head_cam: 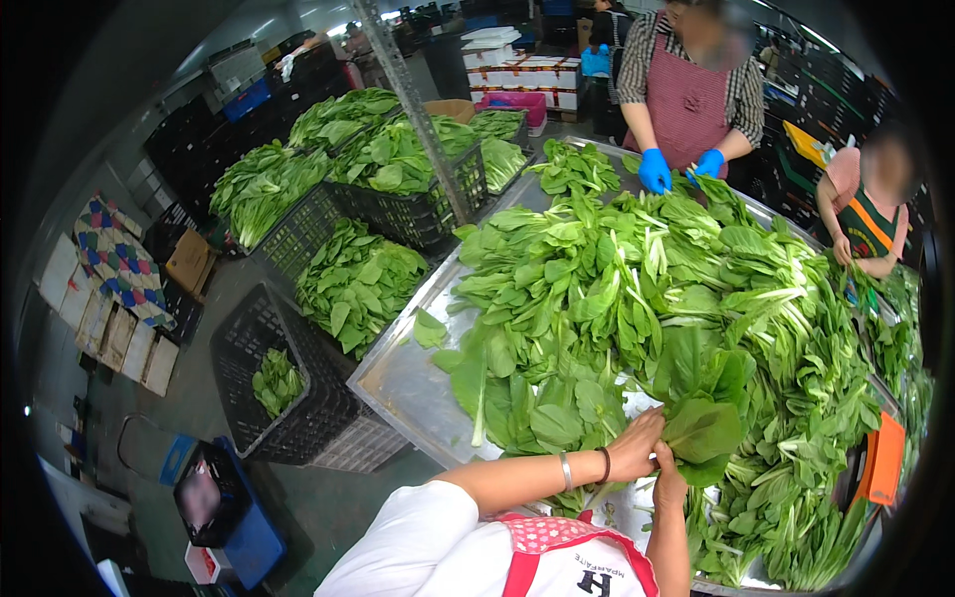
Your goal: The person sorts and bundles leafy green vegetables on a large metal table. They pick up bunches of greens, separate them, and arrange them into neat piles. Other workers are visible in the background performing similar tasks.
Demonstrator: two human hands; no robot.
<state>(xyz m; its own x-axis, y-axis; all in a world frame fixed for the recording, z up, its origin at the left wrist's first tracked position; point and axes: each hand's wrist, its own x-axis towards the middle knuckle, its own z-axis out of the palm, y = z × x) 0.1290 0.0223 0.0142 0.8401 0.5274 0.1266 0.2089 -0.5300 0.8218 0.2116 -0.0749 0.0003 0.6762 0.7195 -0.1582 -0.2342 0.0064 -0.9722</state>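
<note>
A bunch of leafy greens [705,429] with broad leaves is held above the heap, its leaves pointing away from me. My left hand [638,446], with a silver bangle and a dark bracelet at the wrist, grips the bunch near its base. Close beside it, my right hand [669,477] pinches the same bunch from below. The leaves hide some of my fingers. Around both hands a large heap of leafy greens [567,298] with pale stems covers much of the metal table [440,395]. One loose leaf [429,329] lies near the table's left edge.
A black plastic crate [261,321] with a few greens stands left of the table, near several fuller crates [440,201]. A metal post [418,112] rises there. Across the table, blue-gloved hands [656,170] handle greens; another person [865,201] works at right. An orange container [884,459] sits right.
</note>
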